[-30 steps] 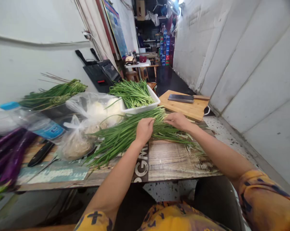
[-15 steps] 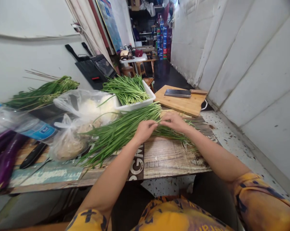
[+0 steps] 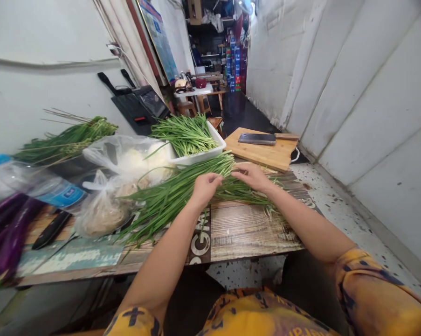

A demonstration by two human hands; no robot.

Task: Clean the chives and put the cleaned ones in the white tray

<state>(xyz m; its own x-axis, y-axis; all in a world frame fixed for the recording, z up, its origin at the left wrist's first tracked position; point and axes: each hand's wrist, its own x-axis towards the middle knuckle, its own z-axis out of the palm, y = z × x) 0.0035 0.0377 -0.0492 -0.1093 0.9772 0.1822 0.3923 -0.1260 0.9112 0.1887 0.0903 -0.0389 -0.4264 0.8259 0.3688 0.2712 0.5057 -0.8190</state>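
A long bunch of garlic chives (image 3: 177,189) lies across the table, its pale cut ends pointing right. My left hand (image 3: 206,189) is closed in a pinch over the bunch, with chives at its fingertips. Just to the right, my right hand (image 3: 251,177) has thumb and forefinger pinched together near the pale ends; whatever is between them is too small to make out. Under and beside the right hand lies a looser pile of chives (image 3: 247,193) with stringy trimmings. Behind the bunch stands a white tub (image 3: 215,151) filled with more chives.
A cleaver (image 3: 257,138) rests on a wooden cutting board (image 3: 240,148) at the back right. Clear bags (image 3: 103,214), a water bottle (image 3: 45,184), purple eggplants (image 3: 14,238) and a black-handled knife (image 3: 51,231) crowd the left side. More greens (image 3: 61,142) sit behind.
My left hand has drawn slightly left, so the gap between the two hands is wider. My right hand stays nearly in place, still pinched. The view has tilted a little.
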